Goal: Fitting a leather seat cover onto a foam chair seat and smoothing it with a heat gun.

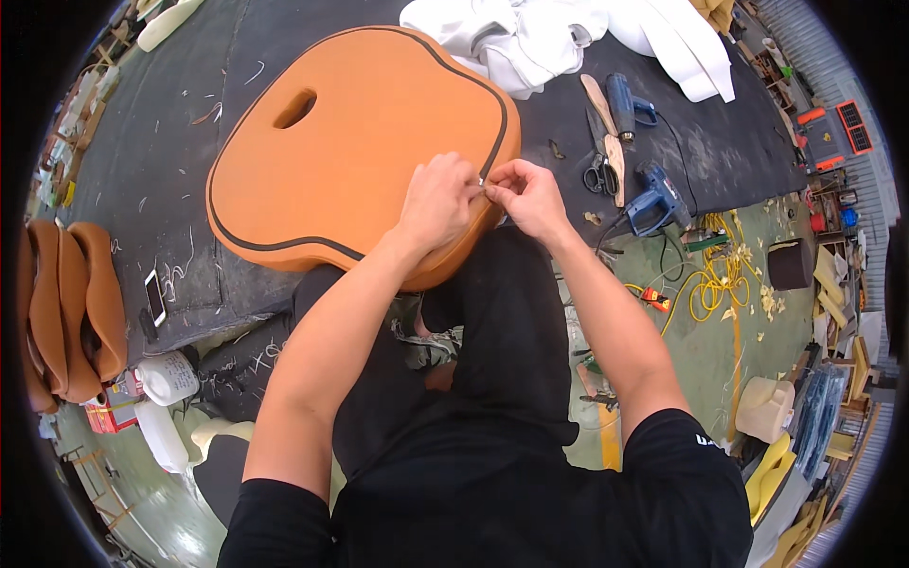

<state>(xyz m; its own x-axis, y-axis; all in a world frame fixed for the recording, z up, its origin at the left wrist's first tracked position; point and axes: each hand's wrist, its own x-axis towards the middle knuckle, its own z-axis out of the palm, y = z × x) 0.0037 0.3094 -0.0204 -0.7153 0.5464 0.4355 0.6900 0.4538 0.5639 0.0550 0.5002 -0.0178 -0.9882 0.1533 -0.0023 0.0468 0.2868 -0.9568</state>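
An orange-brown padded cushion (350, 142) rests on the table's front edge and against my legs. It has an oval hole on its left part, and a black trim strip (499, 128) runs around its top face. At the right side of that strip, my left hand (440, 204) lies on the cushion with its fingers curled to a pinch. My right hand (528, 197) pinches from the other side, its fingertips almost meeting the left ones. A tiny light-coloured bit shows between them; the fingers hide what it is.
White fabric (530, 38) lies at the back of the dark table. To the right are black-handled scissors (598, 175), a blue heat gun (625, 106) and another blue power tool (658, 201) with a cord. A phone (155, 297) and brown padded pieces (76, 308) lie left. Yellow cable (710, 284) coils on the floor.
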